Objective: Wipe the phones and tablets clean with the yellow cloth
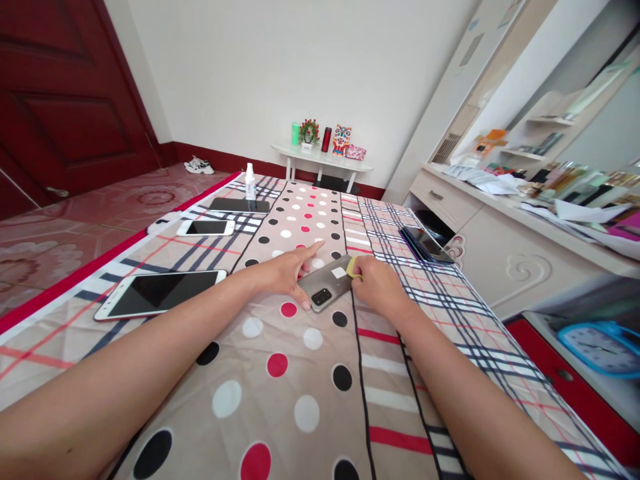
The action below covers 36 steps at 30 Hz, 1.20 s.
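Observation:
A grey smartphone (327, 283) lies back side up on the patterned bedspread, its camera block towards me and a white label on its back. My left hand (286, 272) grips its left end between thumb and fingers, with the index finger stretched out past it. My right hand (376, 283) is closed around a small yellow cloth (354, 267), which touches the right end of the phone. Most of the cloth is hidden in the fist.
Left of my hands lie a large white phone (163, 293), a smaller white phone (206, 228) and a black phone (240, 205) beside a spray bottle (250, 183). Dark devices (425, 245) are stacked at the right edge. A blue clock (600, 348) stands at far right.

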### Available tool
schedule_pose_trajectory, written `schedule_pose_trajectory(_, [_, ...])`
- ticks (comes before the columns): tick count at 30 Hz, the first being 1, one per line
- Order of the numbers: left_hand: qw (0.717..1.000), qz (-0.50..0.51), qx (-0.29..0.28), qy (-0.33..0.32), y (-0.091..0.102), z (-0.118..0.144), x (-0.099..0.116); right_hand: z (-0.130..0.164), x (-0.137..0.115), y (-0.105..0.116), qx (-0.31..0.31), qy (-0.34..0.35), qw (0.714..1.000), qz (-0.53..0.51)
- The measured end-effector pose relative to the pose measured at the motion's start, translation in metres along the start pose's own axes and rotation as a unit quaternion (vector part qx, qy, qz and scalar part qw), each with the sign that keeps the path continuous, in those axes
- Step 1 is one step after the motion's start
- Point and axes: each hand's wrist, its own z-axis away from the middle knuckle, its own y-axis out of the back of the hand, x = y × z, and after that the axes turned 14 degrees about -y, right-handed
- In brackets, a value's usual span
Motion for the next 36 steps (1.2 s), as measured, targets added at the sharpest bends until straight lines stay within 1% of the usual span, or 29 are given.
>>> schedule_pose_trajectory(1, [1.0, 0.001, 0.0, 0.0, 0.0, 0.0, 0.0, 0.002, -0.002, 0.001, 0.005, -0.005, 1.0, 0.012])
schedule_pose_trajectory(3, [1.0, 0.0, 0.0, -0.002, 0.0, -0.001, -0.001, 0.014, -0.015, 0.005, -0.019, 0.013, 1.0, 0.009])
schedule_pose_trajectory(4, [1.0, -0.003, -0.001, -0.005, 0.0, -0.001, -0.003, 0.023, -0.026, 0.006, -0.046, 0.031, 0.998, -0.005])
schedule_pose_trajectory(6, [1.0, -0.01, 0.001, -0.011, -0.001, -0.001, -0.005, 0.042, -0.049, 0.009, -0.104, 0.092, 0.989, -0.042])
schedule_pose_trajectory(8, [1.0, -0.016, 0.003, -0.015, -0.001, -0.001, -0.006, 0.053, -0.063, 0.009, -0.132, 0.146, 0.978, -0.068])
schedule_pose_trajectory(9, [1.0, -0.017, 0.003, -0.014, -0.001, -0.001, -0.006, 0.054, -0.063, 0.009, -0.138, 0.155, 0.975, -0.078])
schedule_pose_trajectory(10, [1.0, -0.017, 0.003, -0.011, -0.001, -0.001, -0.006, 0.05, -0.06, 0.007, -0.136, 0.149, 0.976, -0.086])
schedule_pose_trajectory(12, [1.0, -0.009, 0.002, -0.003, -0.001, -0.001, -0.006, 0.034, -0.041, 0.001, -0.107, 0.103, 0.985, -0.087])
schedule_pose_trajectory(14, [1.0, 0.001, 0.003, 0.001, -0.001, -0.001, -0.006, 0.012, -0.013, -0.005, -0.027, 0.042, 0.997, -0.066])
schedule_pose_trajectory(16, [1.0, 0.007, 0.004, -0.001, -0.002, -0.001, -0.006, -0.006, 0.012, -0.012, 0.043, -0.003, 0.998, -0.041])
schedule_pose_trajectory(18, [1.0, 0.011, 0.005, -0.002, -0.002, -0.001, -0.008, -0.014, 0.025, -0.019, 0.072, -0.012, 0.997, -0.024])
schedule_pose_trajectory(19, [1.0, 0.014, 0.004, -0.001, -0.002, -0.001, -0.008, -0.014, 0.025, -0.021, 0.077, -0.006, 0.997, -0.023])
schedule_pose_trajectory(21, [1.0, 0.015, 0.003, 0.001, -0.002, -0.001, -0.009, -0.005, 0.012, -0.025, 0.067, 0.039, 0.996, -0.036])
schedule_pose_trajectory(23, [1.0, 0.009, 0.002, -0.004, -0.002, -0.002, -0.008, 0.007, -0.011, -0.027, 0.036, 0.134, 0.988, -0.07])
schedule_pose_trajectory(25, [1.0, -0.004, 0.004, -0.017, -0.001, -0.002, -0.007, 0.017, -0.033, -0.028, -0.011, 0.241, 0.964, -0.114])
schedule_pose_trajectory(26, [1.0, -0.01, 0.007, -0.024, -0.001, -0.002, -0.006, 0.019, -0.04, -0.028, -0.031, 0.278, 0.95, -0.136])
schedule_pose_trajectory(27, [0.999, -0.015, 0.01, -0.03, -0.001, -0.002, -0.006, 0.018, -0.044, -0.029, -0.045, 0.304, 0.939, -0.156])
schedule_pose_trajectory(28, [0.999, -0.017, 0.013, -0.031, -0.001, -0.002, -0.005, 0.015, -0.043, -0.029, -0.051, 0.313, 0.933, -0.168])
schedule_pose_trajectory(29, [0.999, -0.016, 0.012, -0.027, -0.001, -0.002, -0.005, 0.009, -0.039, -0.031, -0.045, 0.304, 0.936, -0.172])
schedule_pose_trajectory(30, [1.0, -0.011, 0.01, -0.019, -0.002, -0.002, -0.006, 0.002, -0.031, -0.032, -0.031, 0.281, 0.944, -0.168])
schedule_pose_trajectory(33, [1.0, 0.004, 0.006, -0.001, -0.003, -0.003, -0.008, -0.021, 0.0, -0.036, 0.03, 0.164, 0.98, -0.112])
schedule_pose_trajectory(35, [1.0, 0.007, 0.011, -0.005, -0.004, -0.003, -0.01, -0.028, 0.014, -0.036, 0.059, 0.092, 0.992, -0.066])
schedule_pose_trajectory(36, [1.0, 0.007, 0.013, -0.009, -0.004, -0.003, -0.011, -0.028, 0.016, -0.035, 0.069, 0.067, 0.994, -0.044])
